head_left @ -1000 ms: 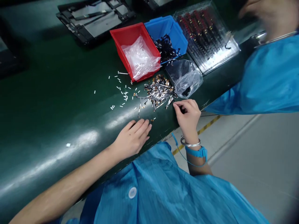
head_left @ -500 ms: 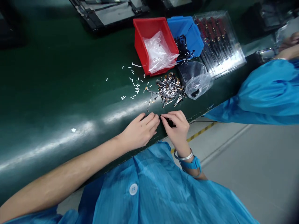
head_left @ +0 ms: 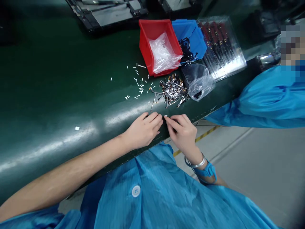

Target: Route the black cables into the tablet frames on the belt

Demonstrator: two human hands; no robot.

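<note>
My left hand (head_left: 143, 129) rests on the near edge of the dark green belt (head_left: 59, 95), fingers curled together and pointing right. My right hand (head_left: 181, 133) meets it fingertip to fingertip, pinching a tiny part that I cannot make out. A small white sliver (head_left: 166, 115) lies right at the fingertips. Just beyond the hands lies a pile of small metal connector pieces (head_left: 172, 90). Scattered white slivers (head_left: 138, 86) lie to the pile's left.
A red bin (head_left: 149, 38) holding a clear bag, a blue bin (head_left: 192, 31) with black wires, a crumpled plastic bag (head_left: 199, 83) and a clear tray of parts (head_left: 222, 44) stand behind. Black frames (head_left: 107, 12) lie at the back. Another person's blue sleeve (head_left: 269, 98) is at right.
My right hand has come from the pile's edge to the left hand; both now pinch together at the belt's edge. The view has shifted slightly.
</note>
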